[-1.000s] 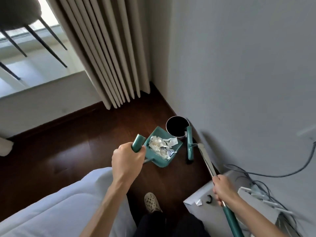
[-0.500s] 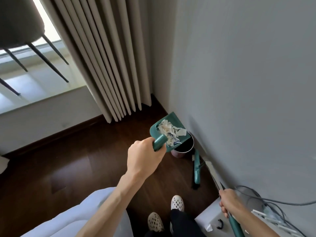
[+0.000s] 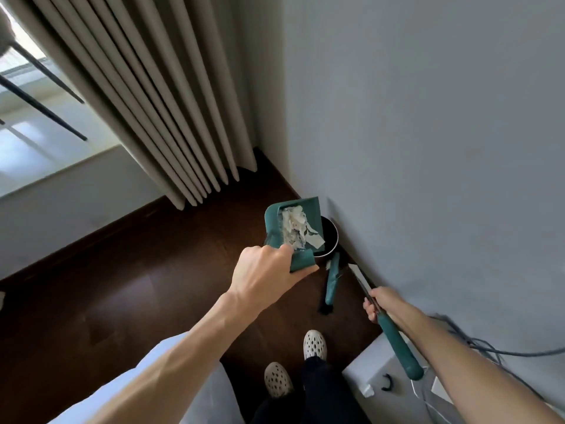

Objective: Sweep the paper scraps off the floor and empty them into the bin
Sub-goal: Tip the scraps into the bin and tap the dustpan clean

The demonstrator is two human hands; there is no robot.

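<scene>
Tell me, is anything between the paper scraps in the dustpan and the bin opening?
Nothing visible. The left hand holds the dustpan with the paper scraps tilted directly over the open bin.

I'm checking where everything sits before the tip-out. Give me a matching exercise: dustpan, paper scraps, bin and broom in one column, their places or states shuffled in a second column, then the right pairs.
Things:
1. dustpan
2. paper scraps
3. bin
4. broom

Places or states:
A. stands on the floor against the wall, partly hidden behind the pan
B. gripped by the left hand, raised and tilted
C. piled inside the pan
D. handle held by the right hand, head down on the floor

Pairs: 1-B, 2-C, 3-A, 4-D
</scene>
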